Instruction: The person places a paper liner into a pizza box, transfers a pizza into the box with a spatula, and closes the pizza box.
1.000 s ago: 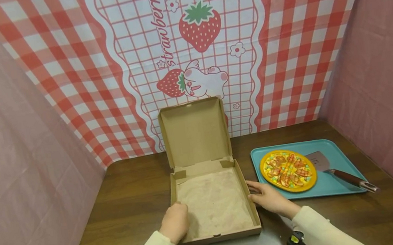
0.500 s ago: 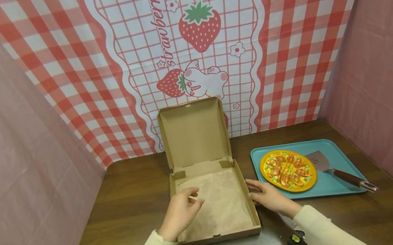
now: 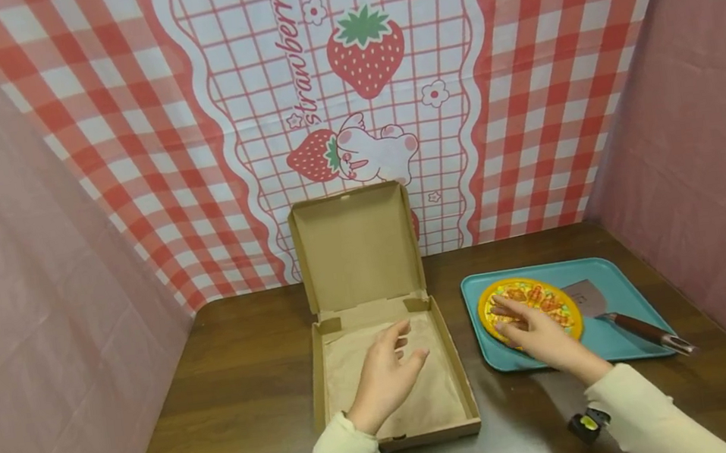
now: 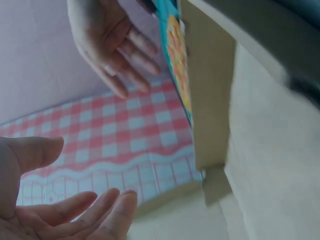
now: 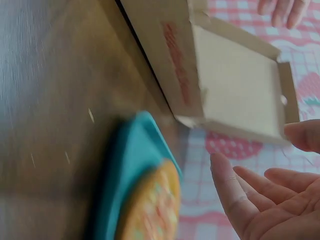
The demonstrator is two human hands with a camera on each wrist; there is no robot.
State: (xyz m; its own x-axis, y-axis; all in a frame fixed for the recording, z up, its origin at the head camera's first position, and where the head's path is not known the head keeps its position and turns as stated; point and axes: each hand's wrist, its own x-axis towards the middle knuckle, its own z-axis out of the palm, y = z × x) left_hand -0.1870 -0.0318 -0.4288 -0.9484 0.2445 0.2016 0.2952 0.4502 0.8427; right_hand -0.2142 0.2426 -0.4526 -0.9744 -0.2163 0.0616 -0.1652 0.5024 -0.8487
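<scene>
Box (image 3: 441, 433) on table (image 3: 241, 396), raised lid (image 3: 357, 246) at its rear before hanging cloth (image 3: 537, 81), paper (image 3: 436, 393) inside, tray (image 3: 622, 292) to the right, pizza (image 3: 541, 299) on tray's left part, spatula (image 3: 641, 328) right of pizza, left hand (image 3: 388, 376) above box, right hand (image 3: 543, 337) above pizza

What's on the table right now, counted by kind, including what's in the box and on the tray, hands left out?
Pizza box: 1
Brown paper sheet: 1
Pizza: 1
Teal tray: 1
Spatula: 1
Total: 5
</scene>
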